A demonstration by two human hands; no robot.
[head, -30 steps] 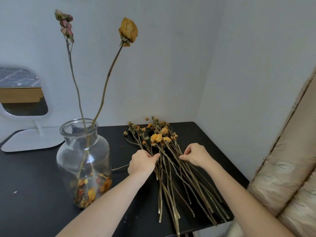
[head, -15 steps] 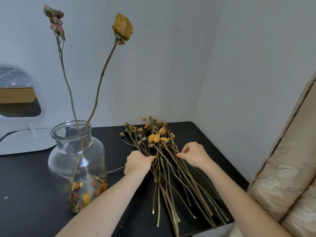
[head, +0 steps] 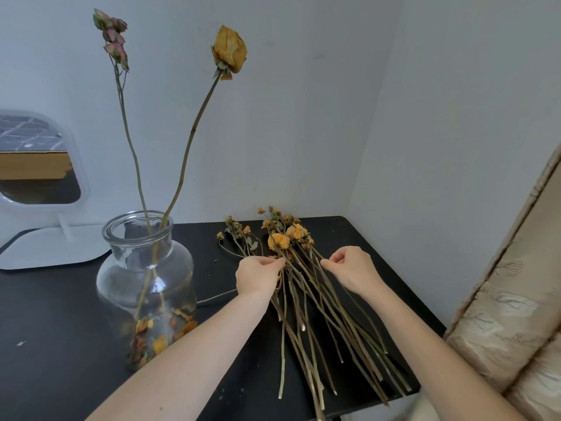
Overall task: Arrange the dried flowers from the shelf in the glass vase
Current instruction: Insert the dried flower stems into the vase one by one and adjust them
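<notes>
On the desk (head: 60, 329): the dried flowers (head: 306, 299) lie in a loose fan at its right end. Their heads point toward the wall and their cut ends reach the near edge.
Glass vase (head: 145, 268): it stands upright to the left of the bundle, apart from it. A yellow rose (head: 229, 50) and a spray of pink buds (head: 113, 34) already stand in it, with loose petals at the bottom.
Left hand (head: 258, 275): it sits just below the flower heads, and its curled fingers (head: 277, 262) pinch one or a few stems.
Right hand (head: 352, 271): it is level with the left, on the bundle's right side. Its fingers (head: 329, 262) are curled, tips together, and appear to pinch a thin stem.
Long axis: the stems run away from the person, nearly flat on the desk.
Nearer hand: the left lies between bundle and vase. The vase mouth is to its left and slightly higher.
Coming move, as a judgement: a stem must be freed, tipped upright and lowered cut end first into the mouth.
Progress: most stems are not yet in the vase.
</notes>
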